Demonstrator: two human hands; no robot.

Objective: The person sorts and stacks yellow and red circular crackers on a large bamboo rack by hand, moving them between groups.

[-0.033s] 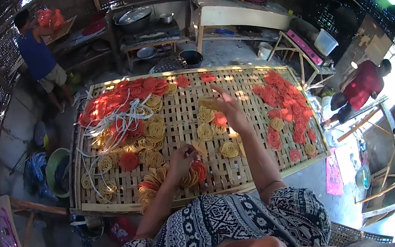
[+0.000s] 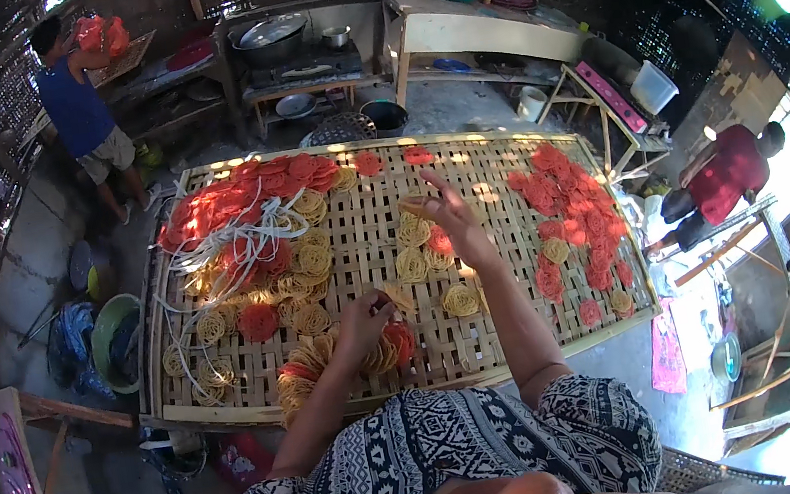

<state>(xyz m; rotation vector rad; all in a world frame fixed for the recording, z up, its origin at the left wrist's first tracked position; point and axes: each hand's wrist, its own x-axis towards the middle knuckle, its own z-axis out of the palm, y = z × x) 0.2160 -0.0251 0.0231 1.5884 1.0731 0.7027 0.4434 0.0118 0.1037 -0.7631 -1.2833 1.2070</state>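
Thin, lacy yellow and red-orange discs lie on a slatted bamboo rack [image 2: 517,341] before me. Above its middle, my right hand [image 2: 457,223] pinches a yellow disc [image 2: 418,205], other fingers raised. My left hand [image 2: 363,324] is closed near the front edge, fingertips pinched by another yellow disc [image 2: 399,297]; what they grip is too small to make out. Under my left wrist runs a packed row of discs [image 2: 391,347] standing on edge. White strips [image 2: 247,235] tangle over the red pile [image 2: 274,178] at left. More red discs [image 2: 565,198] cover the right side.
A person in a blue top [image 2: 77,105] handles a red bag at the back left. Another in a dark red shirt [image 2: 728,175] bends at the right. Behind the rack stand a stove with a large pot [image 2: 271,44] and a table [image 2: 475,28]. A green basin [image 2: 115,337] sits left.
The yellow disc in my right hand has tilted and shows more edge-on. My left hand stays in place.
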